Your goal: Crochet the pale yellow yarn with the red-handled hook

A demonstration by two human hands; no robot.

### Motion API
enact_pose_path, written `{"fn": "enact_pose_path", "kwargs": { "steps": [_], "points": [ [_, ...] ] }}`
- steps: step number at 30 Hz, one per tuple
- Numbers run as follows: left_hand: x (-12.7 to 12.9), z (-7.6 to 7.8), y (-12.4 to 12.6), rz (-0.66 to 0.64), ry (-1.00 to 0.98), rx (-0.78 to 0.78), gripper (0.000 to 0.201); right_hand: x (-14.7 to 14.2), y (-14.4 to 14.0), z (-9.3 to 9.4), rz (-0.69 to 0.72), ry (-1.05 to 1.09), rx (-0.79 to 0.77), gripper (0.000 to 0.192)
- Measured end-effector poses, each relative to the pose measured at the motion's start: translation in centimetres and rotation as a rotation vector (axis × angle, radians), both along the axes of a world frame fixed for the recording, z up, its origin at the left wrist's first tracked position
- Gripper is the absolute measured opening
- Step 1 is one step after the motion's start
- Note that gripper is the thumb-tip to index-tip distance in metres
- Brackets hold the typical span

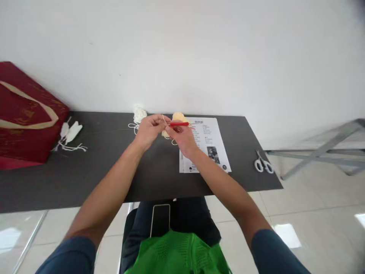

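While my right hand (184, 140) pinches a red crochet hook (179, 124) and my left hand (148, 130) pinches pale yarn (164, 121), both hover above the dark table (114, 163), touching a cream crocheted piece (179, 117). Slack tension could, I judge, drop the loop off the hook.
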State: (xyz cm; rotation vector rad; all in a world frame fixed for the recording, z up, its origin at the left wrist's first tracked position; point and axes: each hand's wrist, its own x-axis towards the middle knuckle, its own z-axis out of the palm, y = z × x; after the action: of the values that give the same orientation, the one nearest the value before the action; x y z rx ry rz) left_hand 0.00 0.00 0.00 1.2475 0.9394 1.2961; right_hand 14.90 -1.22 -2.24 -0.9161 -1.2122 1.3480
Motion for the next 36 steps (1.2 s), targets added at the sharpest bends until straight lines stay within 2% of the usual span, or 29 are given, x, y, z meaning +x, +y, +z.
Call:
{"fn": "enact_pose_path", "kwargs": {
  "steps": [4, 8, 13, 22, 27, 36],
  "points": [
    [0.4, -0.8, 0.1, 0.014, 0.029, -0.019, 0.019, 0.2, 0.2, -0.8, -0.035, 0.037, -0.058, 0.036],
    [0.2, -2.1, 0.0, -0.011, -0.029, -0.041, 0.021, 0.0, 0.0, -1.8, -0.086, 0.103, -0.078, 0.032],
    [0.0, -2.6, -0.5, -0.134, -0.101, -0.099, 0.04, 0.0, 0.0, -2.6, -0.11, 0.153, -0.056, 0.025],
    [1.4, -2.6, -1.4, -0.101, 0.11, 0.021, 0.041, 0.7, -0.4, -3.0, -0.22, 0.105, -0.041, 0.027],
    [1.6, -2.3, -2.2, -0.026, 0.206, 0.084, 0.037, 0.8, -1.1, -2.5, -0.242, 0.089, -0.023, 0.028],
    [1.8, -2.2, -2.8, 0.073, 0.199, 0.095, 0.03, 0.8, -1.6, -2.2, -0.188, 0.14, 0.012, 0.019]
  ]
}}
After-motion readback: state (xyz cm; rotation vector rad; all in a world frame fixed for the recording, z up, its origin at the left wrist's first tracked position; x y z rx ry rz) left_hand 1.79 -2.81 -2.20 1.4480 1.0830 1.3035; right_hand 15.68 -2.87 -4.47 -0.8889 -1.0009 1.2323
